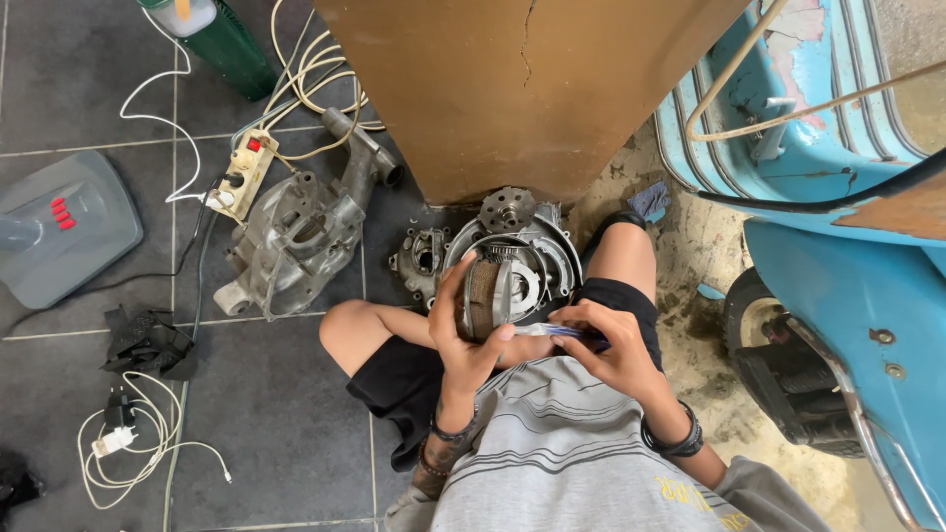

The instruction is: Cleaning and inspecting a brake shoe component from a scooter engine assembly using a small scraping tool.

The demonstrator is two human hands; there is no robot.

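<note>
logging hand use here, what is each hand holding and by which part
Left hand grips a round metal clutch-like part around its outer rim. Right hand pinches a thin dark-handled tool by its handle, tip toward the part.

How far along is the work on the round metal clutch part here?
Done: grey engine casing halves lie split on the floor. In hand: left hand grips the round metal clutch drum; right hand works a thin purple-handled tool against it. Left: everything remains unassembled.

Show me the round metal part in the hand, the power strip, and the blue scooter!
round metal part [485, 296], head view, its ribbed side.
power strip [242, 175], head view, middle of its casing.
blue scooter [838, 286], head view, its body panel.
</note>
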